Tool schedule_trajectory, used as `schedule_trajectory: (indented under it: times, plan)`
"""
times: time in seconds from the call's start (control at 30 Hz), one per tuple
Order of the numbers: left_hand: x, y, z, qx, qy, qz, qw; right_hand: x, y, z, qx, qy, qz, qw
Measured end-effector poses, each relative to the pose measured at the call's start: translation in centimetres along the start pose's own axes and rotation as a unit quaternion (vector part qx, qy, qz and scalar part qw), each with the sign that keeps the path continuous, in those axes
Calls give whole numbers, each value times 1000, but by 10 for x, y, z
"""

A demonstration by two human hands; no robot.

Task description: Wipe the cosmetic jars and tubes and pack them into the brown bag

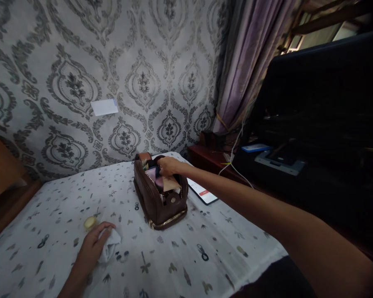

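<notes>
A brown leather handbag [143,182] stands unzipped on the patterned white sheet, with a gold zip along its lower edge. Inside it are a purple item [151,174], a tan packet [170,183] and dark things I cannot make out. My right hand [169,165] reaches over the bag's far end, fingers bent down and closed among the contents; what they grip is hidden. At the lower left my left hand [95,244] curls around a crumpled white tissue [110,245] on the sheet. Just beyond those fingers sits a small round pale-yellow item [90,223].
A tablet-like device with a lit screen [205,193] lies right of the bag, beneath my right forearm. The patterned wall [143,82] rises behind the sheet. On the right are a purple curtain [244,62], white cables [233,155] and a large black case [317,103].
</notes>
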State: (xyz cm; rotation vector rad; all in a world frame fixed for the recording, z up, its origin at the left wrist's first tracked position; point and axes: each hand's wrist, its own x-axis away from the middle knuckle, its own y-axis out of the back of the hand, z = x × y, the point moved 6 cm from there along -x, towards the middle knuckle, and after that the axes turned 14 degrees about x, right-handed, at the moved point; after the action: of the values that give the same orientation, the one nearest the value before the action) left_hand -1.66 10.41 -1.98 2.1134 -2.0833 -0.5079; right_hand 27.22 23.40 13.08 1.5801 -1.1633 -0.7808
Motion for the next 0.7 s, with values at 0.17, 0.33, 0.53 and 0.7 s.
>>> schedule_trajectory:
  times: [0.17,0.33,0.53,0.7]
  plan:
    - [1,1,-3,-3,-1,-4,1000,13,0,-3,-14,15,-22,1000]
    - [3,0,-7,3,11,-9,1000,53,5,0,-19,14,-62,998]
    - [1,2,-2,3,23,-16,1000,84,-1,2,-65,6,-168,984]
    - [2,2,-3,14,19,-27,999,59,-17,-34,-224,-127,-173,951]
